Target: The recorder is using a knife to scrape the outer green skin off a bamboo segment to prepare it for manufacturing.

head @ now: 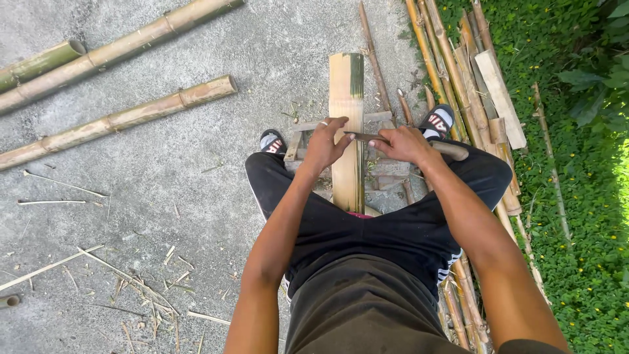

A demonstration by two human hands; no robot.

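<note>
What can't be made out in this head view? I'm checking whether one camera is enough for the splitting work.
- Near end of the flat split bamboo slat: hidden behind the black-trousered lap.
- Dark metal blade: its edge is too thin to see; the right hand covers most of the handle.
- Left hand: palm contact with the slat hidden.
- Low wooden support: mostly covered by the slat and hands.

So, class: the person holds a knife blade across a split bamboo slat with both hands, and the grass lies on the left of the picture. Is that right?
Not quite. The grass lies on the right, as the head view shows; the left is bare concrete with bamboo poles. The rest holds: the left hand and right hand hold the knife blade across the split bamboo slat.
</note>
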